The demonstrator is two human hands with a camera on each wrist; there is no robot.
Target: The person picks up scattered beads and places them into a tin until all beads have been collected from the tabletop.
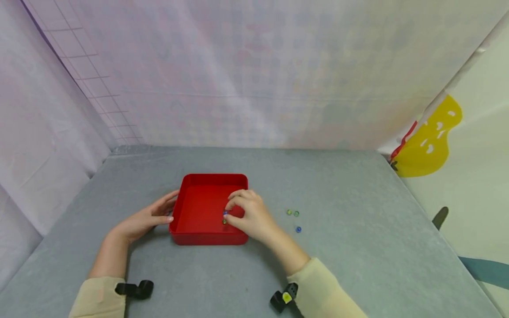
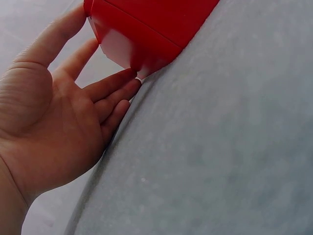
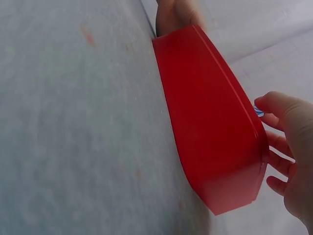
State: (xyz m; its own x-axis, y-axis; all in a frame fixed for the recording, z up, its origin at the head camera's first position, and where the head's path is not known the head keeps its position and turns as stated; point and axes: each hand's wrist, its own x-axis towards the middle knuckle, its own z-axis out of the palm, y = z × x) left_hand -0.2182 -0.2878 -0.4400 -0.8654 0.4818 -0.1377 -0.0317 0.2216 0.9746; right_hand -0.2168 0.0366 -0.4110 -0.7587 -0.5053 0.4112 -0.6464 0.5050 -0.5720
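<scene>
A square red tray with low walls sits on the grey table. My left hand is at its left side, thumb by the rim and the other fingers, fairly straight, touching the outer wall. Over the tray's right part, my right hand pinches a blue marble between thumb and forefinger; the right wrist view shows this marble just past the rim. A greenish marble appears just below the fingertips, inside the tray.
On the grey table, right of the tray, lie a yellow-green marble, a green marble and a blue marble. Pale curtains rise along the table's back and left edges.
</scene>
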